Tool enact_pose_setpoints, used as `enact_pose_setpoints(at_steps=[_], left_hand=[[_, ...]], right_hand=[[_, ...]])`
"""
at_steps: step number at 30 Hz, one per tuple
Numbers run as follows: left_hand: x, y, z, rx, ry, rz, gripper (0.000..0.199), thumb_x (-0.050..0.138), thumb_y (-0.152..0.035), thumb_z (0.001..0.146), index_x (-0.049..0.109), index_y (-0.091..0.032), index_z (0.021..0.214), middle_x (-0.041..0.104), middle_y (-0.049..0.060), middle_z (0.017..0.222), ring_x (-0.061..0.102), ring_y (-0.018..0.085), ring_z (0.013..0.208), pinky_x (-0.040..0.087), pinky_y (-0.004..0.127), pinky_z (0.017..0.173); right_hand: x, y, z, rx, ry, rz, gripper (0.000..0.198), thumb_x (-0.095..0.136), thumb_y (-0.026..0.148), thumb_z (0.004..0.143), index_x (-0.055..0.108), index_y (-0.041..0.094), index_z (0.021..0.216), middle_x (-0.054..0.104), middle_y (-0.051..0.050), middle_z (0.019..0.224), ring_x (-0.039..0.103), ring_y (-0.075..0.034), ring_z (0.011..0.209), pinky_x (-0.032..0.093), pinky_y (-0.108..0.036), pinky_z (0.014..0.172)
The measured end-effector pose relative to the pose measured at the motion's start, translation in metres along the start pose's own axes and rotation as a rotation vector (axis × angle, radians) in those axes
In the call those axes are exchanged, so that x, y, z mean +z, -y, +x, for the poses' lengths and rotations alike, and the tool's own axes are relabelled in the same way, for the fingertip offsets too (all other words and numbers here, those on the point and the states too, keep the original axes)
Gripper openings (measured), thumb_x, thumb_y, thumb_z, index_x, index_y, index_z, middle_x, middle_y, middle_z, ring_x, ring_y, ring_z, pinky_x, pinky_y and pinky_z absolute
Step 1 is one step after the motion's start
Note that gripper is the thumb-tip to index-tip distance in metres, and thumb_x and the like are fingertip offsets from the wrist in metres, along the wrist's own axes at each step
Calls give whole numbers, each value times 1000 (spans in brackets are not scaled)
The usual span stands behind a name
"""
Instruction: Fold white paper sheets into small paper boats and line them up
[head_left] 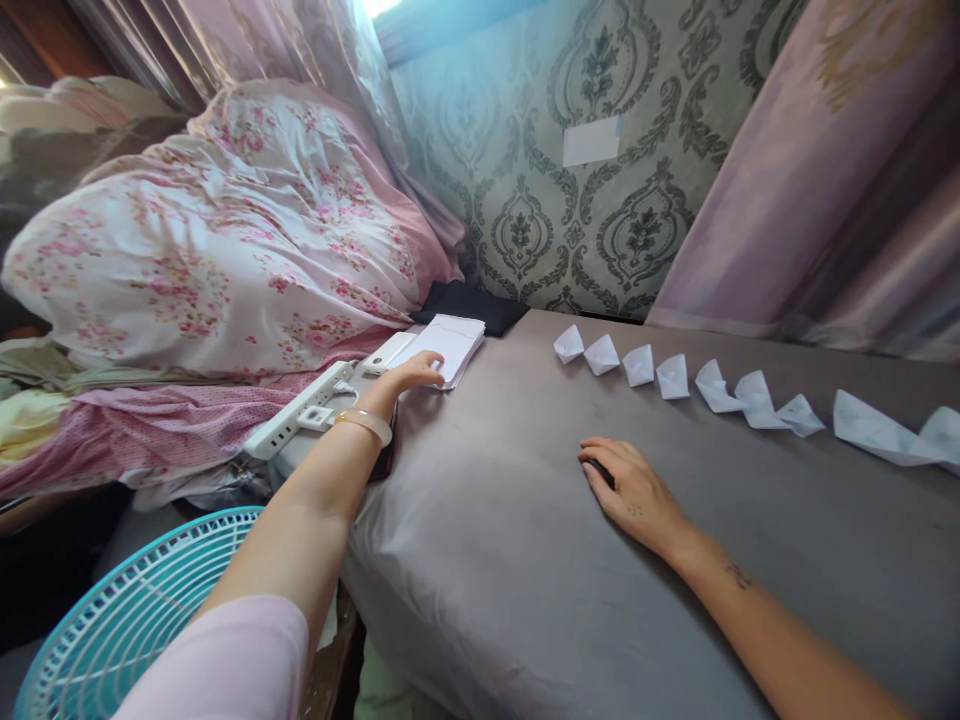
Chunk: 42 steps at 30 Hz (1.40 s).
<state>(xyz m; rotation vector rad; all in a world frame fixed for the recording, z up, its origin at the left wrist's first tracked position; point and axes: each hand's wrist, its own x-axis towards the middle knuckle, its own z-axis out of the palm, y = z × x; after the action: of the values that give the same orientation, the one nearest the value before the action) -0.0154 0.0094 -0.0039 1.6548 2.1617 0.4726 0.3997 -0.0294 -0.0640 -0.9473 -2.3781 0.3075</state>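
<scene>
At the far edge of the bed, my left hand [421, 370] is at the near side of a stack of white paper [450, 338]. Its fingers are bent together on the top sheet; how many sheets they pinch I cannot make out. My right hand [626, 485] lies lower on the grey sheet, its fingers curled round a small black object [602, 470], mostly hidden by the hand. Beyond it, several folded white paper boats [639, 366] stand in a row running right, with larger ones [877, 428] at the right end.
A white power strip [300, 410] with plugs lies left of the paper, beside a dark phone [384, 460]. A black cloth [480, 305] is behind the stack. A blue fan [150, 610] stands at lower left. Floral bedding [225, 240] is heaped behind; a curtain [780, 190] hangs at right.
</scene>
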Motion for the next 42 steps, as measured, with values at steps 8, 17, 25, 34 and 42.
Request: enact_pose_setpoints(at_steps=[8, 17, 25, 34, 42], left_hand=[[8, 1, -7, 30, -167, -89, 37, 48, -29, 82, 70, -12, 106, 72, 0, 89, 62, 20, 91, 49, 28, 87], [23, -30, -21, 56, -537, -109, 34, 47, -26, 86, 71, -15, 109, 72, 10, 111, 63, 25, 105, 44, 34, 97], [81, -119, -123, 518, -79, 224, 31, 35, -27, 94, 63, -19, 105, 71, 9, 95, 66, 23, 89, 48, 34, 79], [120, -205, -215, 1022, 365, 433, 22, 48, -9, 83, 53, -16, 103, 67, 11, 93, 63, 24, 85, 46, 31, 59], [118, -221, -219, 1008, 395, 202, 46, 47, -59, 89, 64, -18, 76, 67, 13, 77, 64, 26, 78, 47, 35, 62]], right_hand=[[0, 1, 0, 11, -3, 11, 22, 44, 22, 92, 66, 21, 98, 66, -9, 114, 58, -25, 106, 49, -45, 94], [1, -1, -1, 7, -24, 16, 23, 45, 23, 91, 67, 21, 97, 68, -9, 113, 61, -25, 106, 50, -43, 92], [-8, -4, 7, 384, -302, 210, 24, 49, 29, 85, 69, 20, 94, 75, -8, 92, 70, -21, 77, 55, -36, 77], [-24, -51, 5, 562, -267, 316, 26, 53, 33, 84, 70, 15, 92, 75, -11, 90, 70, -22, 85, 53, -37, 81], [-46, -27, 2, 298, 182, 104, 33, 74, 34, 69, 72, 21, 99, 67, -7, 103, 62, -21, 91, 49, -34, 83]])
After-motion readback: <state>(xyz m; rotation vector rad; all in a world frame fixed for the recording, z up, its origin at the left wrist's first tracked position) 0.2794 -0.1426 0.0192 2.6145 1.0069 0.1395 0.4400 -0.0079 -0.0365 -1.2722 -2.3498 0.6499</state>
